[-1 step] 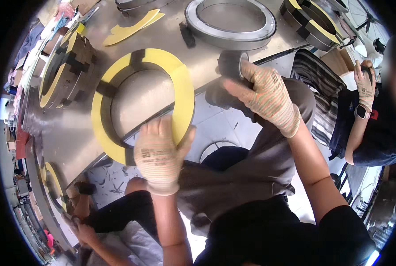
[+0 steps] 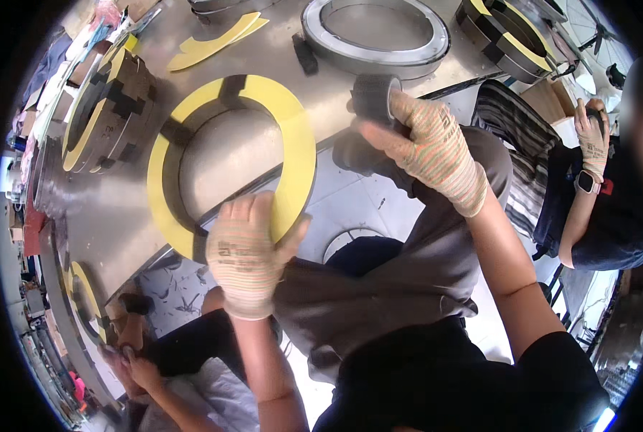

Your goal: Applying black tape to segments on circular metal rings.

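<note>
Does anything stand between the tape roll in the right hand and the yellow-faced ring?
Nothing visible does. Between the black tape roll in the right hand and the yellow-faced ring, only the metal tabletop and tiled floor show. The left hand holds the ring's near edge, clear of that gap.

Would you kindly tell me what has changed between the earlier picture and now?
The yellow-faced ring has turned slightly clockwise in view, its dark patches shifting with it. The left hand, on its near side, has moved a little left. The right hand and its black tape roll have edged slightly up and left. Nothing was taken up or let go; the silver ring stayed put.
</note>
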`<state>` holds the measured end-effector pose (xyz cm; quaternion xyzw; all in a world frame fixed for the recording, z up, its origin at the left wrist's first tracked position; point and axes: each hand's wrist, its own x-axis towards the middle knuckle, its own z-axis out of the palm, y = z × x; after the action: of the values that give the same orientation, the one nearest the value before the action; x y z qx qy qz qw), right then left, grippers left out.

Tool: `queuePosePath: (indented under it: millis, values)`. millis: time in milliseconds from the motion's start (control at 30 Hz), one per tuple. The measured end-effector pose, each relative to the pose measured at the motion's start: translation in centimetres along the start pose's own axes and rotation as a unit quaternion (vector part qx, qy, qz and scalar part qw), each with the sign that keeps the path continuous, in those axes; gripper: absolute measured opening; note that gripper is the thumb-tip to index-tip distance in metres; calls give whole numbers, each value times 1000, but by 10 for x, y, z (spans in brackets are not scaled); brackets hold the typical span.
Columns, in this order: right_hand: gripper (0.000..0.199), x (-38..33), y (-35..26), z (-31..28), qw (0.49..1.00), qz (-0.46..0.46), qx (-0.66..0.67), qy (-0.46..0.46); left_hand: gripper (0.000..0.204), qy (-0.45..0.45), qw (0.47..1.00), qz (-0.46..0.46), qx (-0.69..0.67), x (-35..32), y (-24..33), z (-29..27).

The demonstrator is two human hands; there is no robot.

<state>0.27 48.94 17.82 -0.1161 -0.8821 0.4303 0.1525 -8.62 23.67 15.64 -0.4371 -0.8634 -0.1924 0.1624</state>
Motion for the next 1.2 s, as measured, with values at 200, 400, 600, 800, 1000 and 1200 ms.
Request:
queuePosePath:
  millis: [200, 400, 600, 800, 1000, 1200]
  values:
    - [24, 68, 3, 28, 947, -286, -144, -23, 67, -113, 992, 47, -38, -6, -75, -36]
    - [18, 106, 6, 62, 851, -474, -223, -40, 61, 39, 997, -10, -67, 8, -12, -10]
    - [18, 96, -1, 53, 865, -444, -213, -97, 50, 59, 997, -10, 43, -14, -27, 10]
    - [30, 63, -6, 58, 881, -432, -149, -124, 43, 13, 993, 101, 58, -38, -64, -20]
    - [59, 55, -9, 68, 922, -324, -61, -205, 45, 32, 999, 34, 6, -48, -62, -17]
    - [60, 56, -2, 74, 920, -350, -23, -175, 42, 49, 998, 32, -28, -43, -65, -13]
